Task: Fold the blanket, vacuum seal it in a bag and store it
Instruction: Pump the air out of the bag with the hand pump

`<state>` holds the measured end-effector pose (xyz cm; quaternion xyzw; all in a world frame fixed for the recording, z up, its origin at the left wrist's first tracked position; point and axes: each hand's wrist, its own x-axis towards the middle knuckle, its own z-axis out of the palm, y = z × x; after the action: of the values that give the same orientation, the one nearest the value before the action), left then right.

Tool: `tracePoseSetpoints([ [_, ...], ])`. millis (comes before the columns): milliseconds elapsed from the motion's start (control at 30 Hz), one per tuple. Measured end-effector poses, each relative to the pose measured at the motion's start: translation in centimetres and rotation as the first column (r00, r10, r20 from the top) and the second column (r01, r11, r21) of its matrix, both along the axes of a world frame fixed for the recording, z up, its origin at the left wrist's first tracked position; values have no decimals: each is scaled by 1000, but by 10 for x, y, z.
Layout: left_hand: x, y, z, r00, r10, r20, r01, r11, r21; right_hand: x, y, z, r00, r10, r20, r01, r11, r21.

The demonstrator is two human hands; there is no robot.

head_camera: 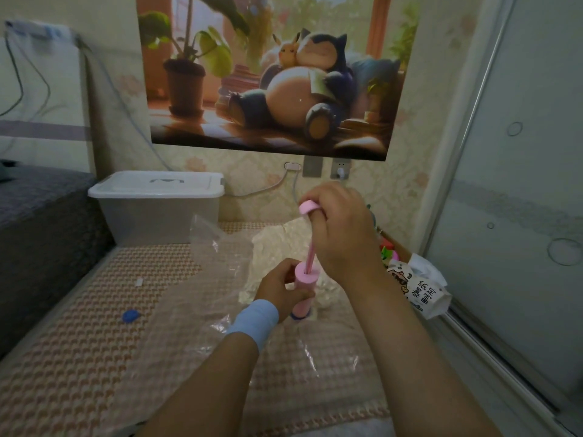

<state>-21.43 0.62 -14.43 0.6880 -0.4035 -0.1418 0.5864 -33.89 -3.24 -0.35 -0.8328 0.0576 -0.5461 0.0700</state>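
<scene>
Both our hands hold the pump (pixel 304 288): left hand (pixel 277 287) gripping its barrel, right hand (pixel 340 234) curled round the raised handle (pixel 307 207). It stands on the clear bag (pixel 220 247) holding the blanket (pixel 277 244), on the bed (pixel 110 310).

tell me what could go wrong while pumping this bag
The right hand has the handle pulled far out on a thin rod; a sideways push could tip the pump barrel off the blue valve and let air back in. Only the left hand steadies the barrel on the soft bag, so its grip may slip. The blue cap lies apart on the mat, easy to misplace before sealing.
</scene>
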Motion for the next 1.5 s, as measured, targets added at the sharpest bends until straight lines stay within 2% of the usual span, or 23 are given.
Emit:
tracePoseSetpoints([
  [67, 0, -1, -1, 1000, 4, 0, -4, 1000, 17, 1, 0, -1, 998, 14, 55, -13, 1000, -24],
  [133, 0, 0, -2, 1000, 6, 14, -7, 1000, 13, 7, -9, -21, 999, 17, 36, -17, 1000, 1],
  [200, -1, 1, -2, 1000, 17, 6, -17, 1000, 3, 14, -19, -51, 991, 23, -130, -20, 1000, 20],
  [267, -3, 2, 0, 999, 30, -22, -30, 1000, -7, 19, -25, -79, 923, 27, -384, 12, 995, 99],
  [333, -5, 3, 2, 999, 35, -10, -35, 999, -8, 20, -28, -86, 858, 11, -513, 98, 978, 185],
  [433, -5, 4, 2, 1000, 15, 7, -15, 1000, -11, 15, -27, -67, 892, 50, -449, 64, 970, 236],
  [533, -2, 2, 0, 999, 1, 43, -1, 1000, -3, 7, -18, -33, 973, 51, -224, -9, 983, 185],
  [600, 0, 0, -1, 999, -5, 45, 5, 1000, 6, 1, -9, -14, 996, 46, -77, -36, 991, 126],
  [700, 2, 0, -2, 999, 6, 37, -7, 1000, 17, 5, -2, -7, 999, 49, 11, -50, 997, 51],
  [767, 2, 1, -2, 999, 2, 41, -3, 1000, 27, 14, -7, -29, 999, 18, -28, -16, 997, 74],
  [800, 2, 1, -2, 999, 7, 42, -8, 1000, 29, 18, -12, -43, 995, 3, -97, 5, 997, 82],
  [900, -1, 1, -1, 1000, 23, 2, -23, 1000, 10, 22, -26, -85, 893, -3, -450, 84, 984, 160],
  [933, -2, 1, 0, 1000, 29, 5, -29, 1000, 2, 21, -27, -91, 863, -1, -506, 111, 976, 188],
  [1033, -3, 3, 2, 999, 27, -37, -27, 1000, -2, 19, -22, -81, 888, 10, -461, 84, 979, 183],
  [1133, 2, 2, 0, 1000, 10, 29, -10, 1000, 19, 12, -13, -43, 971, 19, -237, 12, 992, 127],
  [1200, 2, 1, -1, 999, -6, 32, 6, 1000, 20, 3, -7, -15, 996, -13, -91, 20, 997, 79],
  [1267, -1, 0, -1, 999, 5, 40, -6, 1000, 23, 0, 1, -1, 1000, -6, -11, 6, 1000, 27],
  [1400, -5, 4, 3, 998, 38, 56, -40, 999, 36, 14, -4, -25, 999, 16, -42, -15, 1000, 24],
  [1500, -5, 4, 7, 999, 31, 42, -33, 998, 57, 23, -30, -72, 965, 33, -259, 10, 987, 160],
])
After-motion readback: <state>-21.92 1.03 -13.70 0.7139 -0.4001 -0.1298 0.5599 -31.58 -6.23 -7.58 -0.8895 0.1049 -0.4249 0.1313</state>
